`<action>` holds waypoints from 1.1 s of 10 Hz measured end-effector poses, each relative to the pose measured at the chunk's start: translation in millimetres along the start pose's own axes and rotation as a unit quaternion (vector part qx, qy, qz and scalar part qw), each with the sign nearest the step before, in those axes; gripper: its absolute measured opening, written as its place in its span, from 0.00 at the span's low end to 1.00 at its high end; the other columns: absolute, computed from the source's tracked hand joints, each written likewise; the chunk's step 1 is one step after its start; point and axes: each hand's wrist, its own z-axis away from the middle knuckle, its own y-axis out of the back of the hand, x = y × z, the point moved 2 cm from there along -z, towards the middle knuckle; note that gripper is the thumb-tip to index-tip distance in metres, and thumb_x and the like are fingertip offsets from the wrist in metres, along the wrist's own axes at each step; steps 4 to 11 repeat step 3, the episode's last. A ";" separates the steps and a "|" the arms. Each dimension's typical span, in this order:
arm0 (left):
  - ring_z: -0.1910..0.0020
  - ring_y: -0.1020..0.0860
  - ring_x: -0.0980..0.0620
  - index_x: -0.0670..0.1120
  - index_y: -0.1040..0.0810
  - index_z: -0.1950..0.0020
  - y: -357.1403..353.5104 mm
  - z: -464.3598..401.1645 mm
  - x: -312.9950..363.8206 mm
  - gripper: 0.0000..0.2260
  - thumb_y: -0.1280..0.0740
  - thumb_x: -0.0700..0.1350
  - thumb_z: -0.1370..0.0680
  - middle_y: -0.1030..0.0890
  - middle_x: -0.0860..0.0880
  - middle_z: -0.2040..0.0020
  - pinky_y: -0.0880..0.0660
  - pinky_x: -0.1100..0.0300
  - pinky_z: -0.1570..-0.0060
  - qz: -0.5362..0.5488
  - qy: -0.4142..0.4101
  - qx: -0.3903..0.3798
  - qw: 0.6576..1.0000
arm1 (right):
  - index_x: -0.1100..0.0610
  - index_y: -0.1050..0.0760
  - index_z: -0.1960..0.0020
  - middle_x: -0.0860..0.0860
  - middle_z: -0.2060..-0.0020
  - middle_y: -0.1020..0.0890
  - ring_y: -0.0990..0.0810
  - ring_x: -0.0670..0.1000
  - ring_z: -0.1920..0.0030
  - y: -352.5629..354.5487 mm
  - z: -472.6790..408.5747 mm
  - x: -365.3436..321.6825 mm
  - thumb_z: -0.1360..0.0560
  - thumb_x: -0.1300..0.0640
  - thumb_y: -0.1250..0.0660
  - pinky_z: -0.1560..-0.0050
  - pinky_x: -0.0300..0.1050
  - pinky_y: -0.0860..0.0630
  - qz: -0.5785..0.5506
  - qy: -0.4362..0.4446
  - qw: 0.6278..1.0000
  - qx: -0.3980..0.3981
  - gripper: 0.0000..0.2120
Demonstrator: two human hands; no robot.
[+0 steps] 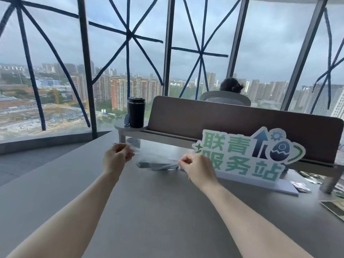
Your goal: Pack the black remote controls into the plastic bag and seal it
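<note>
A clear plastic bag [154, 157] stretches between my two hands, just above the grey table [149, 211]. My left hand [116, 158] pinches its left end and my right hand [197, 167] pinches its right end. Dark remote controls [158, 165] show through the plastic, lying low in the bag near the table top. How many remotes are inside I cannot tell.
A green and white cut-out sign [247, 155] stands right of my right hand. Behind it runs a brown desk divider [223, 118] with a shelf holding a black tumbler [136, 112]. Printed cards [333, 207] lie at the far right. A person sits beyond the divider.
</note>
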 end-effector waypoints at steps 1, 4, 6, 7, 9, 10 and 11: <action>0.67 0.21 0.47 0.41 0.21 0.59 16.0 20.5 -35.2 0.07 0.37 0.39 0.23 0.21 0.39 0.63 0.22 0.55 0.56 0.001 0.029 0.003 1.000 | 0.55 0.17 0.61 0.49 0.68 0.16 0.23 0.49 0.72 -23.8 27.1 10.4 0.26 0.52 0.29 0.59 0.47 0.19 -0.006 -0.007 0.998 -0.065 0.08; 0.63 0.24 0.44 0.44 0.20 0.61 49.0 62.7 -62.9 0.13 0.38 0.49 0.24 0.21 0.43 0.65 0.29 0.52 0.59 -0.095 0.039 0.040 0.994 | 0.50 0.18 0.59 0.45 0.67 0.17 0.25 0.39 0.77 -12.1 80.6 14.2 0.26 0.51 0.29 0.61 0.47 0.20 -0.068 -0.032 0.984 -0.163 0.05; 0.63 0.24 0.44 0.44 0.20 0.61 49.0 62.7 -62.9 0.13 0.38 0.49 0.24 0.21 0.43 0.65 0.29 0.52 0.59 -0.095 0.039 0.040 0.994 | 0.50 0.18 0.59 0.45 0.67 0.17 0.25 0.39 0.77 -12.1 80.6 14.2 0.26 0.51 0.29 0.61 0.47 0.20 -0.068 -0.032 0.984 -0.163 0.05; 0.63 0.24 0.44 0.44 0.20 0.61 49.0 62.7 -62.9 0.13 0.38 0.49 0.24 0.21 0.43 0.65 0.29 0.52 0.59 -0.095 0.039 0.040 0.994 | 0.50 0.18 0.59 0.45 0.67 0.17 0.25 0.39 0.77 -12.1 80.6 14.2 0.26 0.51 0.29 0.61 0.47 0.20 -0.068 -0.032 0.984 -0.163 0.05; 0.63 0.24 0.44 0.44 0.20 0.61 49.0 62.7 -62.9 0.13 0.38 0.49 0.24 0.21 0.43 0.65 0.29 0.52 0.59 -0.095 0.039 0.040 0.994 | 0.50 0.18 0.59 0.45 0.67 0.17 0.25 0.39 0.77 -12.1 80.6 14.2 0.26 0.51 0.29 0.61 0.47 0.20 -0.068 -0.032 0.984 -0.163 0.05; 0.63 0.24 0.44 0.44 0.20 0.61 49.0 62.7 -62.9 0.13 0.38 0.49 0.24 0.21 0.43 0.65 0.29 0.52 0.59 -0.095 0.039 0.040 0.994 | 0.50 0.18 0.59 0.45 0.67 0.17 0.25 0.39 0.77 -12.1 80.6 14.2 0.26 0.51 0.29 0.61 0.47 0.20 -0.068 -0.032 0.984 -0.163 0.05; 0.63 0.24 0.44 0.44 0.20 0.61 49.0 62.7 -62.9 0.13 0.38 0.49 0.24 0.21 0.43 0.65 0.29 0.52 0.59 -0.095 0.039 0.040 0.994 | 0.50 0.18 0.59 0.45 0.67 0.17 0.25 0.39 0.77 -12.1 80.6 14.2 0.26 0.51 0.29 0.61 0.47 0.20 -0.068 -0.032 0.984 -0.163 0.05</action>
